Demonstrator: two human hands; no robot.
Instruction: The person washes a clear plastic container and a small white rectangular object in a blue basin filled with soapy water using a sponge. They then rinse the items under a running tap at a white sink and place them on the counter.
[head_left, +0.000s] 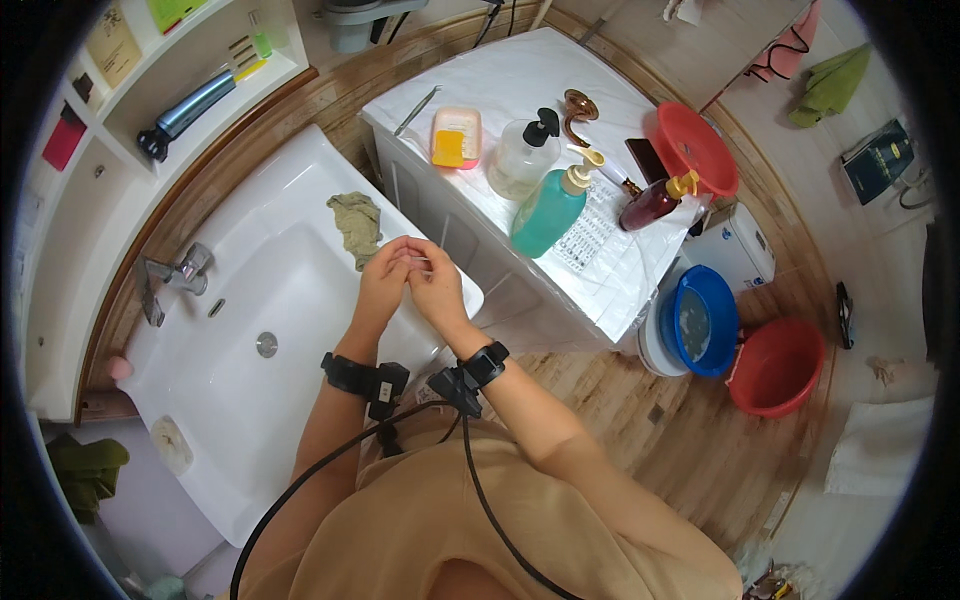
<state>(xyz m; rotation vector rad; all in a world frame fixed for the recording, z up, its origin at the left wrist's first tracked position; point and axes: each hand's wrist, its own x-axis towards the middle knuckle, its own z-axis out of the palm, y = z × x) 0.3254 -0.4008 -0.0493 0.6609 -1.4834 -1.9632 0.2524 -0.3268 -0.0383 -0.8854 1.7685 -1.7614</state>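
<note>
My left hand (384, 271) and my right hand (437, 283) meet fingertip to fingertip over the rim of a white washbasin (457, 300). Their fingers curl inward. A thin pale sliver shows between them, too small to identify, and whether either hand grips it is hidden. A crumpled olive-green cloth (355, 223) lies on the basin's rim just beyond my left hand. Black straps with small box-shaped devices circle both wrists, and dark cables run from them across my tan top. The basin has a chrome faucet (191, 270) and a round metal drain (266, 344).
A plastic-covered washing machine (465, 97) carries a soap dish (456, 124), a clear pump bottle (517, 169), a teal pump bottle (550, 214), a dark red pump bottle (649, 206) and a red basin (694, 150). Blue (724, 319) and red (780, 367) tubs stand right. White shelves (180, 90) line the left.
</note>
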